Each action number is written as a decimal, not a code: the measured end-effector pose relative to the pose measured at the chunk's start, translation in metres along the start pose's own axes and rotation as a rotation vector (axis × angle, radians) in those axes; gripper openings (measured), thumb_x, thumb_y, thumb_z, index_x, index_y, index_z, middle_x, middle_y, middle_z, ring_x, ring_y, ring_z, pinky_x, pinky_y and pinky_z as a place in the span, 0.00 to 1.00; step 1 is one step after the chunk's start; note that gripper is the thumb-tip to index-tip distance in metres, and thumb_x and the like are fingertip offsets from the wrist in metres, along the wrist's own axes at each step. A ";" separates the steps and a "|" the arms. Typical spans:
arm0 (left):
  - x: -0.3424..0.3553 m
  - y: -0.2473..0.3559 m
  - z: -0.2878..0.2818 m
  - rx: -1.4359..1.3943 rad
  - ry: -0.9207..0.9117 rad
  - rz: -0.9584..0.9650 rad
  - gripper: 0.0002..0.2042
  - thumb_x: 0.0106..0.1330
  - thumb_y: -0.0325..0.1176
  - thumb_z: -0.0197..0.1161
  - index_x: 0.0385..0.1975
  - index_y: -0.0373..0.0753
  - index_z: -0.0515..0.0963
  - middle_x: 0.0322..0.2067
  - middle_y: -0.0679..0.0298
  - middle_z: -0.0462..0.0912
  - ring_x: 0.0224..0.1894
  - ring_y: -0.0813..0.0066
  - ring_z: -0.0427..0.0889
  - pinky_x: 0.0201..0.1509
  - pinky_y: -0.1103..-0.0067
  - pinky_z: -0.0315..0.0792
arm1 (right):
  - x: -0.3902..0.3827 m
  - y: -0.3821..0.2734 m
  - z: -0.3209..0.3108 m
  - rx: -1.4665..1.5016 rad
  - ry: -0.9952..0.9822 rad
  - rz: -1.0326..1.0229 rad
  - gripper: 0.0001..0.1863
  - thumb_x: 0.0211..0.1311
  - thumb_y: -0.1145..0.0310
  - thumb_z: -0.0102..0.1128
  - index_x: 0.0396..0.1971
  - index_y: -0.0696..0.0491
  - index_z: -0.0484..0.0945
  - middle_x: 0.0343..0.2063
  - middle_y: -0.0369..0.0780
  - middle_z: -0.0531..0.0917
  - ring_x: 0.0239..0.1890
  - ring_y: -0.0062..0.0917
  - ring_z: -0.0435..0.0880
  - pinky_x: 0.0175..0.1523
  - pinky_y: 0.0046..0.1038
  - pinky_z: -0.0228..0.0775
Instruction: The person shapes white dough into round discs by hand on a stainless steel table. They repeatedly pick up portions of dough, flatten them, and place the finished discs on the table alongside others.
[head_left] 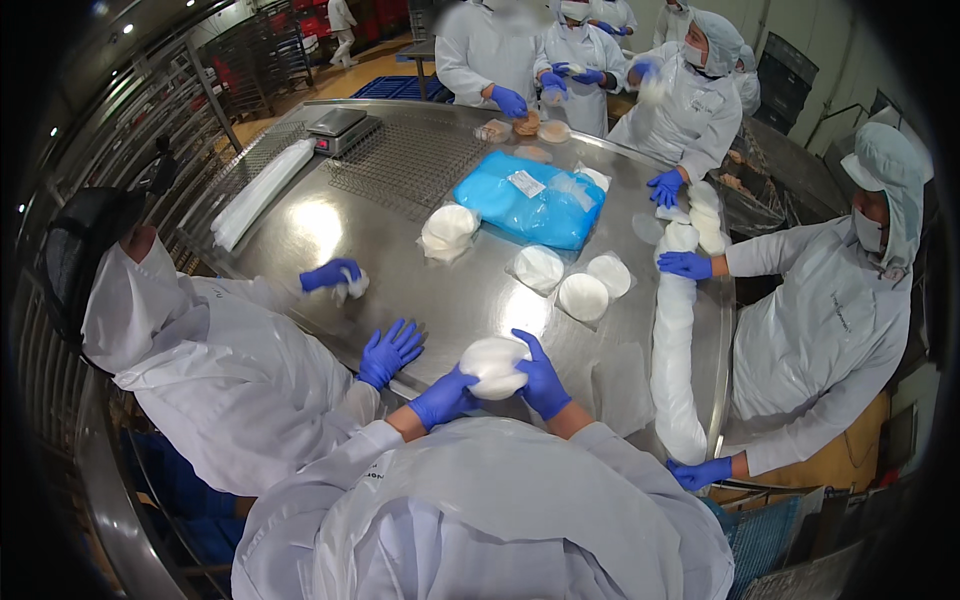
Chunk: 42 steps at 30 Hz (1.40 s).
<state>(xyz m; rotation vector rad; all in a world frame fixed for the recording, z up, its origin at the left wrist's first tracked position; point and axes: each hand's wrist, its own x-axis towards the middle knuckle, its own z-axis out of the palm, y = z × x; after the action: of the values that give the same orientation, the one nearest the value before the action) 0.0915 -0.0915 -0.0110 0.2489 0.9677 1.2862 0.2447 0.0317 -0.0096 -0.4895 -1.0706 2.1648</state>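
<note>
- L hand [443, 400]: blue glove, grasping L side of white bundle [493, 367].
- R hand [545, 385]: blue glove, grasping its R side, one digit stretched up toward the far edge.
- Bundle: held by near edge of steel worktop [450, 310], approx. mid-length; rounded, a bit wider than deep; long axis approx. L–R, roughly along near edge. No distinct front end, so can't tell which way it points.
- L of hands: co-worker's glove [392, 353], fingers spread, at near edge.
- Beyond bundle, toward ctr: white discs [583, 297], then blue bag [525, 200] w/ white stack [449, 232] just L of it.
- R edge: long white roll [674, 350], axis along that edge, under a 2nd co-worker's gloves [685, 265].
- Far L corner: scale [338, 130], nr wire racks [410, 165]; long plastic bundle [262, 195] along L edge.
</note>
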 end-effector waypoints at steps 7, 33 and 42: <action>0.004 -0.001 -0.004 0.239 0.167 0.269 0.19 0.66 0.33 0.52 0.57 0.45 0.66 0.44 0.65 0.74 0.42 0.75 0.74 0.40 0.79 0.71 | -0.003 -0.062 0.052 -0.811 -0.207 -0.646 0.18 0.48 0.85 0.46 0.38 0.53 0.78 0.44 0.41 0.78 0.42 0.35 0.80 0.45 0.28 0.73; -0.003 -0.007 0.013 0.053 -0.062 0.232 0.20 0.68 0.36 0.50 0.60 0.45 0.62 0.46 0.64 0.73 0.46 0.75 0.73 0.46 0.80 0.71 | -0.012 -0.053 0.031 -0.525 -0.141 0.067 0.23 0.55 0.80 0.43 0.51 0.49 0.72 0.47 0.44 0.75 0.47 0.33 0.78 0.49 0.29 0.74; 0.016 -0.020 -0.043 -0.142 0.388 0.094 0.19 0.69 0.41 0.51 0.58 0.47 0.63 0.49 0.63 0.69 0.42 0.67 0.73 0.46 0.72 0.70 | 0.028 0.018 -0.002 -1.418 -0.319 -0.215 0.13 0.51 0.79 0.45 0.33 0.49 0.75 0.38 0.43 0.75 0.37 0.42 0.77 0.42 0.35 0.71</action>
<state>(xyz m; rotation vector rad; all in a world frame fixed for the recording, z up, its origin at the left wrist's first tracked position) 0.0743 -0.0989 -0.0573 -0.0708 1.1948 1.5155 0.2189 0.0444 -0.0261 -0.5559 -2.6098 0.9918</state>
